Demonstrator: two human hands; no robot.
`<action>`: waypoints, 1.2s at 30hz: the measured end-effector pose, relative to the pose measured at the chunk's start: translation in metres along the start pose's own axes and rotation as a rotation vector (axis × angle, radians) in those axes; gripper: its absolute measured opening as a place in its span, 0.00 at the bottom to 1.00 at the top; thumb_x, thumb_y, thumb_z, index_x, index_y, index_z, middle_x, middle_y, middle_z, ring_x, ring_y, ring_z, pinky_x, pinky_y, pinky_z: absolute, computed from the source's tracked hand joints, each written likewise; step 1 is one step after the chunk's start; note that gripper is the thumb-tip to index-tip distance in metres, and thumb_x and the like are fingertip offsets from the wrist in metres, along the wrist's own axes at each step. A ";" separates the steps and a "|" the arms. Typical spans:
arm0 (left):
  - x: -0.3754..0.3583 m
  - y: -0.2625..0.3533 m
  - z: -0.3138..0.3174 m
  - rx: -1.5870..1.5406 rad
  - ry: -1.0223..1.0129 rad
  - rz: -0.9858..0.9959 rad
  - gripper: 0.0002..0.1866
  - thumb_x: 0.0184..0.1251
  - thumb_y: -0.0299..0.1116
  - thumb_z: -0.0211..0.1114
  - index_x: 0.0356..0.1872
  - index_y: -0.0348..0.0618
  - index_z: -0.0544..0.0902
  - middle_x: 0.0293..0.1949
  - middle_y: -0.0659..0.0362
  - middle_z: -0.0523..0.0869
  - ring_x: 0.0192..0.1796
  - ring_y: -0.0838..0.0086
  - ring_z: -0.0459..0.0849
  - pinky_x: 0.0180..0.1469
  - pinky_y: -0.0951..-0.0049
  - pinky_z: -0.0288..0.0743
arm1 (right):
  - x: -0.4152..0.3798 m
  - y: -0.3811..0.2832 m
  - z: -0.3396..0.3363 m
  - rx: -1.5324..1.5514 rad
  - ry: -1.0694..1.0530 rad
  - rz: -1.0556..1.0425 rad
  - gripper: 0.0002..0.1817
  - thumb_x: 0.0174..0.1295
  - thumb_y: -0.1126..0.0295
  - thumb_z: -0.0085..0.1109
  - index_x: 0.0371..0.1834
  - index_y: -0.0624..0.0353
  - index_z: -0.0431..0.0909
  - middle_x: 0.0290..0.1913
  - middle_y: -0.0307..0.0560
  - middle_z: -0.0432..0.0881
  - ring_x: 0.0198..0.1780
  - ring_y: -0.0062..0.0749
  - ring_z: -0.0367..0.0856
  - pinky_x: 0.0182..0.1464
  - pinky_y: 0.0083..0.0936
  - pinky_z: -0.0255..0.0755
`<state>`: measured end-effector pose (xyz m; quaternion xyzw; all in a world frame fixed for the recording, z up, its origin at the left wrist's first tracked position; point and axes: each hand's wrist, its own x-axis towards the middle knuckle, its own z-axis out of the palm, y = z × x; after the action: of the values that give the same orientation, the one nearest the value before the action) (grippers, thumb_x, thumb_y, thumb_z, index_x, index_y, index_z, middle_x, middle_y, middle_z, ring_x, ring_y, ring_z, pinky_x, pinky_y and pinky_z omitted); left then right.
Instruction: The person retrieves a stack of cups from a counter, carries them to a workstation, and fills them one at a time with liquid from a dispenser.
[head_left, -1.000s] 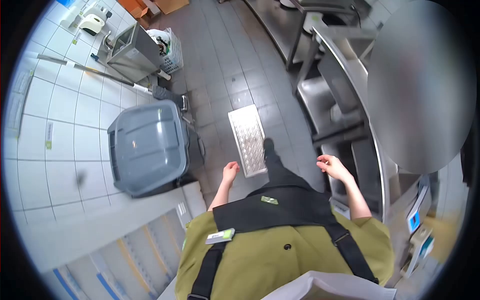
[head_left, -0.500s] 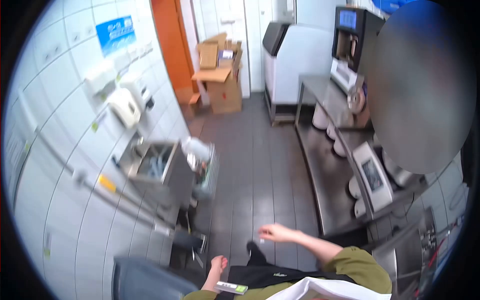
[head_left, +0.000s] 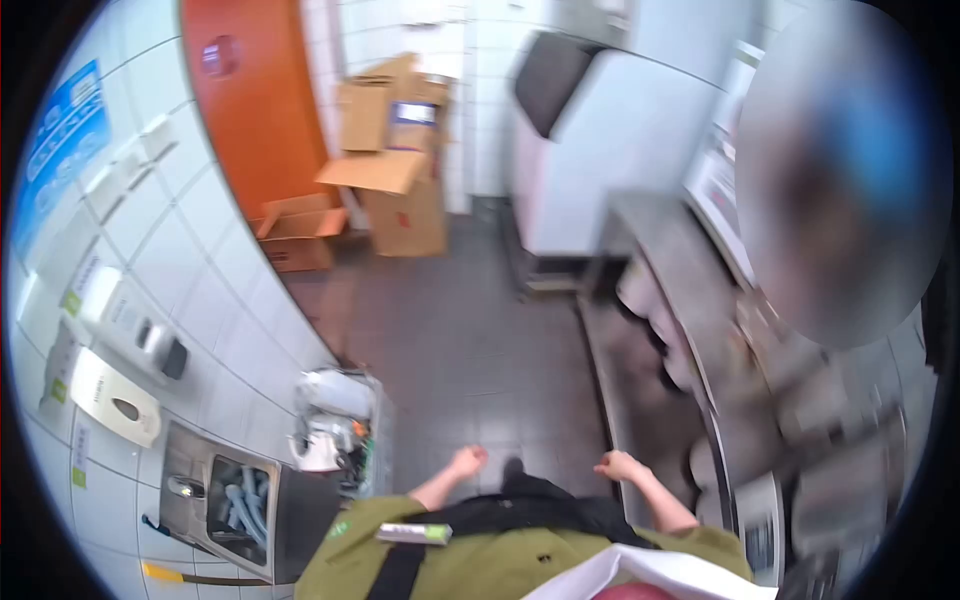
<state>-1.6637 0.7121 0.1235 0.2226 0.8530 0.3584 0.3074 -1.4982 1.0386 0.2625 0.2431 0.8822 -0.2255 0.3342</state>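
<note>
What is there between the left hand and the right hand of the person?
In the head view, a dark shoe tip and a stretch of bare floor show between the left hand and the right hand.

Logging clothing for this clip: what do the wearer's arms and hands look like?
The left hand and right hand show no gloves. The forearms are bare below short olive-green sleeves; the left sleeve has a small light-green mark.
</note>
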 end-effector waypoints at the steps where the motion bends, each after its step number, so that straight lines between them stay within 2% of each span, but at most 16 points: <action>1: 0.023 -0.025 -0.011 -0.107 0.114 -0.095 0.15 0.60 0.42 0.58 0.44 0.46 0.82 0.42 0.53 0.85 0.46 0.58 0.83 0.49 0.63 0.76 | 0.059 -0.037 -0.027 -0.142 0.142 -0.156 0.22 0.55 0.53 0.60 0.42 0.60 0.81 0.45 0.56 0.81 0.50 0.47 0.79 0.50 0.38 0.73; 3: 0.052 -0.089 -0.030 -0.434 0.356 -0.376 0.13 0.61 0.38 0.59 0.43 0.42 0.82 0.38 0.54 0.86 0.41 0.63 0.84 0.45 0.64 0.77 | 0.135 -0.164 -0.097 -0.182 0.278 -0.484 0.22 0.55 0.60 0.58 0.49 0.62 0.74 0.48 0.57 0.77 0.51 0.51 0.76 0.51 0.39 0.72; 5: 0.034 -0.077 -0.087 -1.158 0.716 -0.733 0.06 0.61 0.26 0.57 0.36 0.39 0.80 0.25 0.59 0.82 0.25 0.76 0.79 0.25 0.75 0.73 | 0.178 -0.294 -0.154 -0.115 0.310 -0.836 0.19 0.59 0.61 0.56 0.48 0.62 0.73 0.46 0.56 0.76 0.49 0.50 0.76 0.49 0.39 0.72; 7: 0.028 -0.113 -0.124 -1.092 0.868 -1.026 0.04 0.60 0.27 0.57 0.32 0.42 0.80 0.22 0.58 0.80 0.21 0.76 0.78 0.19 0.76 0.69 | 0.221 -0.407 -0.187 -0.105 0.233 -1.086 0.16 0.60 0.62 0.55 0.47 0.60 0.74 0.45 0.56 0.77 0.47 0.50 0.77 0.48 0.39 0.73; 9: 0.037 -0.147 -0.146 -1.156 1.048 -1.090 0.05 0.56 0.28 0.58 0.31 0.41 0.81 0.22 0.56 0.81 0.20 0.73 0.78 0.19 0.72 0.69 | 0.262 -0.507 -0.214 -0.085 0.069 -1.183 0.15 0.60 0.62 0.54 0.44 0.59 0.76 0.43 0.56 0.78 0.45 0.50 0.78 0.48 0.39 0.73; 12: 0.099 -0.199 -0.207 -0.759 0.943 -0.926 0.07 0.59 0.30 0.56 0.31 0.41 0.82 0.26 0.53 0.83 0.28 0.67 0.80 0.27 0.67 0.72 | 0.356 -0.586 -0.222 -0.206 0.058 -1.135 0.14 0.59 0.63 0.55 0.42 0.61 0.77 0.39 0.54 0.79 0.41 0.48 0.79 0.45 0.38 0.73; 15: 0.218 -0.229 -0.310 -0.479 0.784 -0.759 0.10 0.62 0.31 0.54 0.32 0.40 0.83 0.30 0.50 0.84 0.35 0.62 0.83 0.35 0.63 0.75 | 0.457 -0.592 -0.241 -0.256 0.042 -1.111 0.13 0.59 0.64 0.53 0.42 0.58 0.79 0.36 0.55 0.81 0.40 0.50 0.80 0.42 0.38 0.73; 16: 0.223 -0.248 -0.343 -0.343 0.759 -0.711 0.11 0.63 0.32 0.54 0.32 0.40 0.84 0.31 0.49 0.85 0.38 0.61 0.84 0.37 0.62 0.76 | 0.487 -0.581 -0.243 -0.128 0.063 -0.954 0.12 0.58 0.64 0.53 0.40 0.58 0.80 0.35 0.55 0.82 0.38 0.50 0.81 0.41 0.38 0.73; 17: 0.264 -0.238 -0.392 -0.793 0.978 -0.670 0.11 0.60 0.34 0.57 0.35 0.41 0.85 0.33 0.52 0.86 0.41 0.65 0.84 0.41 0.65 0.76 | 0.509 -0.575 -0.245 -0.202 0.053 -0.782 0.11 0.57 0.64 0.53 0.37 0.59 0.80 0.31 0.55 0.82 0.36 0.50 0.81 0.40 0.39 0.74; 18: 0.306 -0.255 -0.428 -0.772 0.899 -0.600 0.13 0.59 0.37 0.60 0.41 0.42 0.84 0.32 0.57 0.86 0.38 0.71 0.83 0.41 0.69 0.76 | 0.540 -0.561 -0.242 -0.228 -0.016 -0.779 0.10 0.57 0.65 0.54 0.35 0.58 0.81 0.26 0.53 0.82 0.31 0.41 0.82 0.35 0.35 0.74; 20: 0.370 -0.227 -0.520 -0.897 0.668 -0.459 0.13 0.57 0.38 0.61 0.40 0.45 0.84 0.31 0.59 0.86 0.36 0.74 0.83 0.41 0.72 0.75 | 0.555 -0.579 -0.266 0.123 -0.302 -0.497 0.10 0.60 0.67 0.56 0.37 0.62 0.81 0.21 0.41 0.79 0.25 0.20 0.78 0.28 0.23 0.72; 23: 0.423 -0.205 -0.653 -0.343 0.644 -0.294 0.13 0.57 0.38 0.57 0.39 0.44 0.83 0.36 0.51 0.85 0.40 0.59 0.84 0.44 0.64 0.76 | 0.604 -0.669 -0.292 0.207 -0.252 -0.549 0.10 0.61 0.68 0.56 0.37 0.65 0.80 0.24 0.40 0.79 0.25 0.21 0.77 0.27 0.21 0.71; 27: 0.474 -0.277 -0.765 -0.320 0.806 -0.352 0.13 0.56 0.36 0.56 0.38 0.44 0.83 0.38 0.49 0.84 0.43 0.54 0.82 0.47 0.60 0.76 | 0.693 -0.889 -0.343 0.330 -0.165 -0.836 0.12 0.59 0.69 0.57 0.40 0.67 0.79 0.26 0.47 0.82 0.27 0.26 0.81 0.32 0.24 0.74; 31: 0.462 -0.397 -0.832 -0.301 0.720 -1.026 0.12 0.52 0.29 0.56 0.35 0.47 0.85 0.40 0.50 0.84 0.46 0.55 0.82 0.52 0.60 0.74 | 0.734 -1.131 -0.337 0.260 -0.161 -1.152 0.12 0.62 0.70 0.56 0.44 0.66 0.78 0.32 0.44 0.82 0.29 0.22 0.80 0.32 0.20 0.73; 33: 0.436 -0.402 -0.883 -0.458 0.974 -1.164 0.11 0.50 0.27 0.58 0.33 0.49 0.86 0.38 0.50 0.85 0.48 0.58 0.81 0.54 0.62 0.74 | 0.720 -1.245 -0.325 0.202 -0.335 -1.248 0.14 0.61 0.68 0.57 0.45 0.66 0.77 0.34 0.46 0.83 0.33 0.25 0.81 0.37 0.21 0.75; 36: 0.427 -0.472 -0.897 -0.684 1.128 -1.310 0.15 0.49 0.27 0.58 0.39 0.51 0.86 0.43 0.54 0.84 0.54 0.61 0.78 0.58 0.63 0.69 | 0.696 -1.380 -0.288 -0.156 -0.485 -1.456 0.19 0.58 0.64 0.57 0.48 0.64 0.76 0.40 0.52 0.80 0.39 0.33 0.80 0.44 0.26 0.74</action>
<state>-2.6566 0.2383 0.1118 -0.6135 0.6797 0.4004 0.0370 -2.8945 0.3167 0.2948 -0.4792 0.7351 -0.3726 0.3020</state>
